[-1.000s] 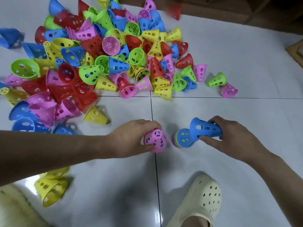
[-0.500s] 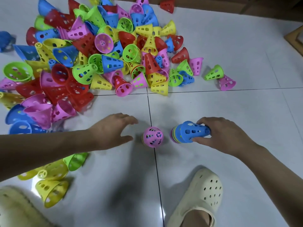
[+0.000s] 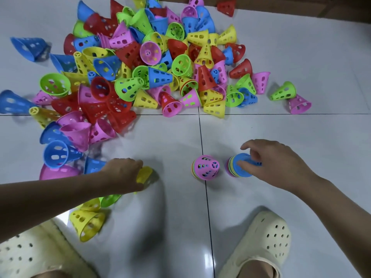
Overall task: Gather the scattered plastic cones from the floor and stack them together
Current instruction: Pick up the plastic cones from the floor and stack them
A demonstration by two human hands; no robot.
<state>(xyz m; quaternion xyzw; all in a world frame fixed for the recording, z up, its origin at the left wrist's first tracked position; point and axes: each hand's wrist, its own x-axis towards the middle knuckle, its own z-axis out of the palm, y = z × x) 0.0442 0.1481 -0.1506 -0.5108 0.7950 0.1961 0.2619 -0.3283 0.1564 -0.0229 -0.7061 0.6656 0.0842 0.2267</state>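
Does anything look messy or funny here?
Yes. A big pile of cones lies tumbled on the floor, tipped every way. Only two small stacks stand upright: a pink-topped stack and a blue-topped stack beside it.

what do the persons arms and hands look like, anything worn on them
Both forearms are bare as far as the frame shows: no sleeves, watch, bracelets or gloves in view. No rings can be seen on the left hand or the right hand. Upper arms are out of frame. The only clothing visible is a pair of cream perforated clogs on the feet.
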